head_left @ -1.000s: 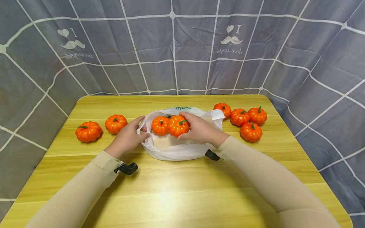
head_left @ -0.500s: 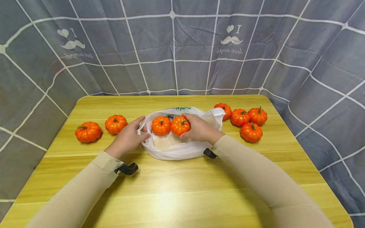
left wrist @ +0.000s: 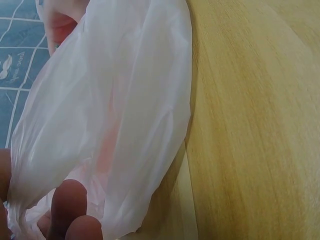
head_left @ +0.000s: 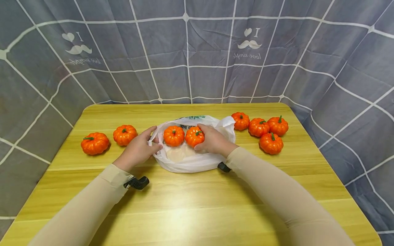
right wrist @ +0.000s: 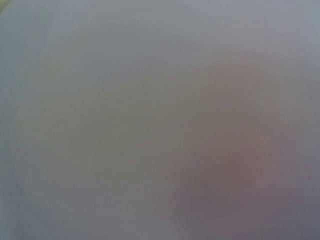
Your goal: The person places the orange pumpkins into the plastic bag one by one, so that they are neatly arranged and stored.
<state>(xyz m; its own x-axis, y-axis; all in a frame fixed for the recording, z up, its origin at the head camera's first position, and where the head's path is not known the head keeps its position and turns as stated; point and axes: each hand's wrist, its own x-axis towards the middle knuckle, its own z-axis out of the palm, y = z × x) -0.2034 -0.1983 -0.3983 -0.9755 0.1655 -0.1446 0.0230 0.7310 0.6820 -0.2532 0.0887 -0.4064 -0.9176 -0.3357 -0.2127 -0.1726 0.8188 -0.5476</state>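
Note:
A white plastic bag (head_left: 181,166) lies mid-table with its mouth spread open. My left hand (head_left: 135,150) holds the bag's left edge; in the left wrist view the thin plastic bunches between its fingers (left wrist: 70,202). At the bag's mouth, my right hand (head_left: 215,140) grips a small orange pumpkin (head_left: 194,136) with a green stem. Just left of it, inside the bag's opening, sits another pumpkin (head_left: 173,136). Pale plastic fills the right wrist view as a blur, so the right fingertips are hidden there.
Two pumpkins stand left of the bag, the outer pumpkin (head_left: 95,143) and the inner pumpkin (head_left: 124,135) close to my left hand. Several more cluster on the right, including a front pumpkin (head_left: 271,143). A grey checked curtain (head_left: 209,82) hangs behind the wooden table (head_left: 181,208).
My right hand has drawn slightly down with its pumpkin, which now stands a little apart from the other in the bag. The bag's right flap has sunk inward. My left hand stays put.

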